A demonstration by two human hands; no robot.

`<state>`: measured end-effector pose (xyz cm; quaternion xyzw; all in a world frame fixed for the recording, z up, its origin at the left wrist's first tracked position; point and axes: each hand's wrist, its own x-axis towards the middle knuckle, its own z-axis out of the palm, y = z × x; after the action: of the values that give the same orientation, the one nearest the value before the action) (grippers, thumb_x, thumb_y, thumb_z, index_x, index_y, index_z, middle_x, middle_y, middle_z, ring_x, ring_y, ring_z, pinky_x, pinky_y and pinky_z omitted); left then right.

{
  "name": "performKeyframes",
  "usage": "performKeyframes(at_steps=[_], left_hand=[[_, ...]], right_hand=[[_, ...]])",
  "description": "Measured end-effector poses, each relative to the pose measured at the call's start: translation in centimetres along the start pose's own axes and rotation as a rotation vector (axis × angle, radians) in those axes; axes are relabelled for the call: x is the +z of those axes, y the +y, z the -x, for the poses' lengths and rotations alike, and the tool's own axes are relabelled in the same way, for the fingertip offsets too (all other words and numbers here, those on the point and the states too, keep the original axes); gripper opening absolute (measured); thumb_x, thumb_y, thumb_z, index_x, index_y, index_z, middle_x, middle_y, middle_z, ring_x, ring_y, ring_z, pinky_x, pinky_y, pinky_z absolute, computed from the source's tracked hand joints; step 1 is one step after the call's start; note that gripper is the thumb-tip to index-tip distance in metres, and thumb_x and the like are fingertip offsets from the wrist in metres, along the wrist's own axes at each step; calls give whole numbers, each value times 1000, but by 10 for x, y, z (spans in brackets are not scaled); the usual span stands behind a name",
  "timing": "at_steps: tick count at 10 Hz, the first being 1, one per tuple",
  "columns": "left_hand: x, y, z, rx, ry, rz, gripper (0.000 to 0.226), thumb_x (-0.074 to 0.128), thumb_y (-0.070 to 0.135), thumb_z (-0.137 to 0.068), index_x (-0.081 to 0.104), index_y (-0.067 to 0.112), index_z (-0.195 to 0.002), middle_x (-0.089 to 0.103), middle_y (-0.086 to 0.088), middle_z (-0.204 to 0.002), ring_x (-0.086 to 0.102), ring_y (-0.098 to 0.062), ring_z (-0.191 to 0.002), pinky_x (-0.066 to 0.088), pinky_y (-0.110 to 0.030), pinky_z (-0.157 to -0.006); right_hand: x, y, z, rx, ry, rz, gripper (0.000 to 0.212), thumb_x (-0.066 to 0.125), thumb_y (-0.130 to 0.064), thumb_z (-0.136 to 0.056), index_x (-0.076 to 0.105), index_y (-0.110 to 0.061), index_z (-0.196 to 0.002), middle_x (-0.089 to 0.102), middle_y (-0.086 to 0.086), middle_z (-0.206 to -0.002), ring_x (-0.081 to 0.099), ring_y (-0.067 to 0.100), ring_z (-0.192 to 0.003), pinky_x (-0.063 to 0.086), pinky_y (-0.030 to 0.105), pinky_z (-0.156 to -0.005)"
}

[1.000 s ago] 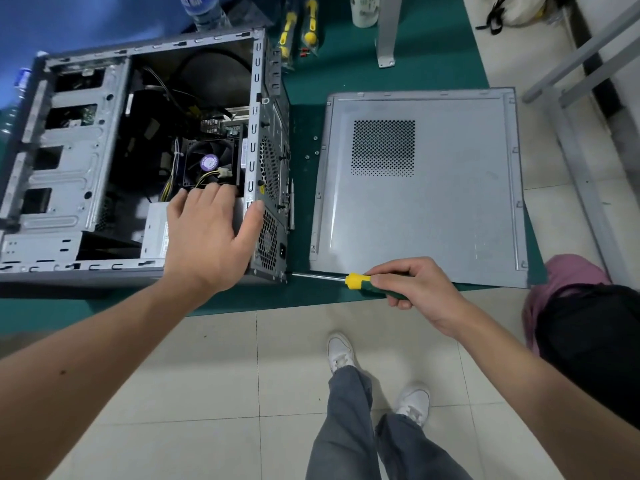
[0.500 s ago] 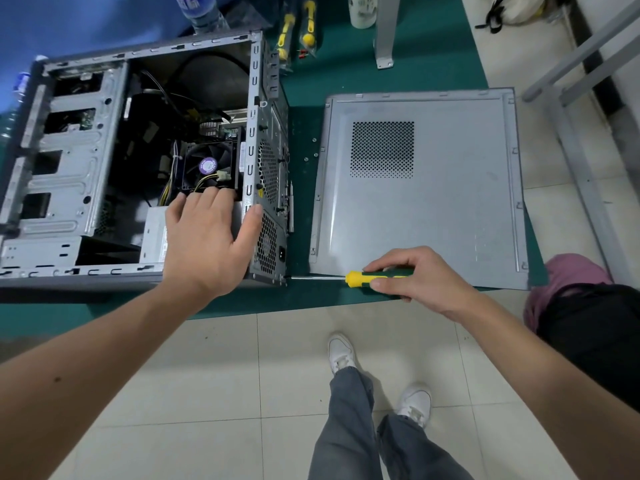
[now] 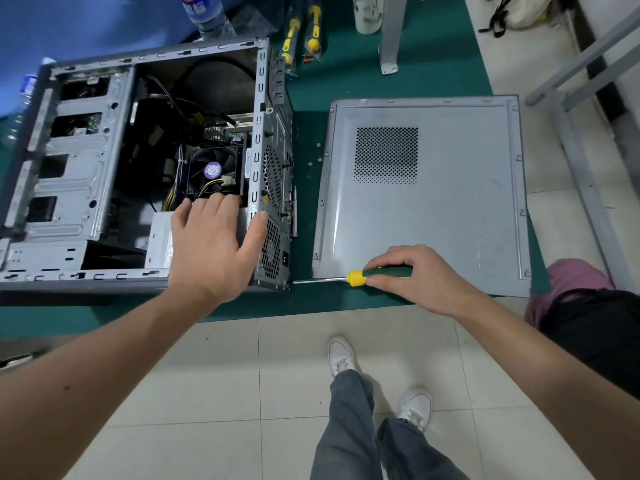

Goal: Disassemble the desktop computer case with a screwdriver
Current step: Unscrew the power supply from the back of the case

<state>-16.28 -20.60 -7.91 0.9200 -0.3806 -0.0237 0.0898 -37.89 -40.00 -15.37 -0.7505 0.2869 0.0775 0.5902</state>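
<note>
The open computer case (image 3: 79, 188) lies on its side on the green mat, its fan and cables showing. My left hand (image 3: 214, 244) rests on the case's near right corner, fingers over the power supply (image 3: 160, 237) and thumb against the rear panel (image 3: 275, 192). My right hand (image 3: 412, 275) grips the green and yellow screwdriver (image 3: 360, 277). Its shaft lies level and its tip meets the lower corner of the rear panel. The removed side panel (image 3: 450, 209) lies flat to the right of the case.
Several loose screws (image 3: 318, 154) lie on the green mat (image 3: 346, 81) between case and panel. Two more yellow-handled tools (image 3: 301, 32) and a water bottle (image 3: 204, 12) sit behind the case. A metal leg (image 3: 389, 39) stands at the back. My feet are on the tiled floor below.
My right hand has turned on the screwdriver handle and slid slightly up and right, exposing more of the green grip. My left hand stays on the case corner.
</note>
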Motion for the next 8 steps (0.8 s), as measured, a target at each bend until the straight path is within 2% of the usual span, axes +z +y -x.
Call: performKeyframes(at_steps=[1,2,3,4,5,6,7,8], left_hand=[[0,0,1,2,4,-1,44,25,52,-96,39,16,-75,43,1,-78,37,-20,-81,30,-50,-104],[1,-1,1,1,0,1,44,25,52,-96,39,16,-74,43,2,-78,37,-19,-81,30,-49,-104],[1,-1,0,0,1,-3,44,25,52,-96,39,17,-74,43,2,-78,37,-19,-81,30,-49,-104],[0,0,1,-1,2,1,44,26,52,-97,38,17,-73,43,2,-78,38,-20,-81,29,-49,-104],[1,0,2,2,7,5,42,27,51,-97,36,18,-72,42,2,-76,37,-19,-79,30,-49,-104],[1,0,2,1,7,3,43,26,51,-97,37,18,-72,42,2,-77,37,-19,-80,30,-49,-104],[1,0,1,-1,9,7,44,25,52,-97,38,17,-73,43,2,-77,38,-20,-80,29,-49,-105],[1,0,1,1,5,3,44,25,52,-97,39,17,-73,43,2,-77,38,-19,-80,29,-49,-105]], right_hand=[[9,5,10,-52,144,-110,18,85,-24,-75,78,-29,-91,71,-14,-89,65,5,-90,48,22,-83],[12,7,12,-129,176,-60,25,87,-16,-71,77,-28,-90,69,-12,-90,63,11,-92,48,24,-85],[8,2,9,-32,109,-125,21,84,-24,-76,74,-28,-94,66,-6,-88,64,13,-85,51,24,-72],[5,-2,7,169,-84,-172,20,67,-44,-88,71,-25,-92,67,5,-81,63,16,-66,48,26,-54],[3,-4,8,174,-245,78,32,54,-50,-93,71,-24,-86,69,-1,-71,53,12,-52,43,28,-54],[4,-2,10,-11,-132,267,22,62,-46,-91,74,-28,-90,65,-2,-73,54,14,-62,47,34,-63],[9,1,13,-191,70,291,19,78,-37,-80,76,-32,-98,64,-6,-81,58,13,-77,48,32,-73],[13,1,16,-42,155,27,26,86,-35,-71,76,-34,-95,67,-7,-85,61,10,-78,48,27,-74]])
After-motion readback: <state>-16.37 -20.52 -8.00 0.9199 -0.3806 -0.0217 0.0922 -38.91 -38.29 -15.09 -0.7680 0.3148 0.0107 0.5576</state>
